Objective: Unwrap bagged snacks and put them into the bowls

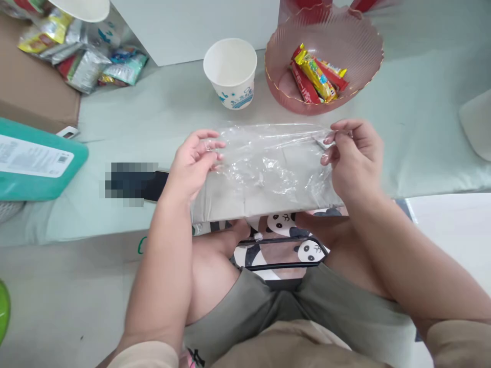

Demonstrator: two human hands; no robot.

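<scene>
A clear plastic bag is stretched sideways between my two hands, above the table's front edge. My left hand is closed on the bag's left end, thumb against fingers. At the other end, my right hand pinches the bag, and a small whitish piece shows by its fingertips. Just beyond the bag stands a white paper cup with blue print. To the cup's right is a pink ribbed glass bowl with a gold rim, holding several red and yellow wrapped snack bars.
A dark phone-like object lies beside my left wrist. Further left are a green container, a cardboard box and several snack packets. A white box stands behind the cup. At the right edge is a white container.
</scene>
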